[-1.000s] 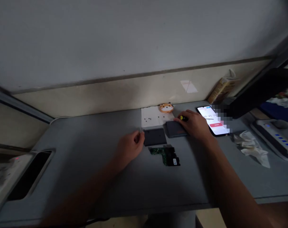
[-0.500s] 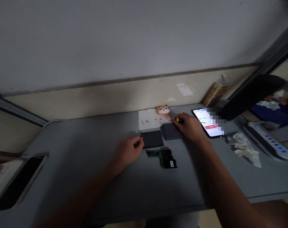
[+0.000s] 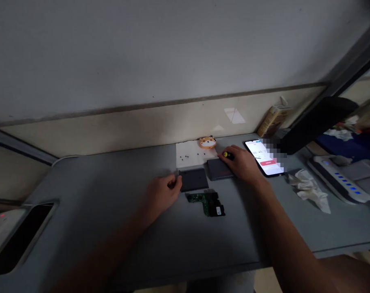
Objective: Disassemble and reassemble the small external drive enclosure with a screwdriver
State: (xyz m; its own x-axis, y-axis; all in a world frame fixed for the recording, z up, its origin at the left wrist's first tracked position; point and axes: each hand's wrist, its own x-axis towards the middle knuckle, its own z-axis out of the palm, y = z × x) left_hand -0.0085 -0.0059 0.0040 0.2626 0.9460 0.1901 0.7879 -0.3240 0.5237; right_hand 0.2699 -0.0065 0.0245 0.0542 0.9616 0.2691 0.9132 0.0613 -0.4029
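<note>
Counting two hands (image 3: 163, 190) (image 3: 245, 165), two dark casing pieces (image 3: 193, 180) (image 3: 219, 169), one circuit board (image 3: 206, 202), one yellow-ended tool (image 3: 228, 155). Showing six tiny dark bits (image 3: 187, 156), one sheet (image 3: 191, 147), one animal-faced object (image 3: 207, 142), one lit phone (image 3: 264, 158).

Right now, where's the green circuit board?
In the head view, the circuit board lies on the gray table, right of centre, nearer the camera than the dark flat panel.

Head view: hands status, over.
Left hand at dark panel. Right hand gripping yellow-ended tool at dark case. Circuit board nearer, blocking neither hand.
</note>
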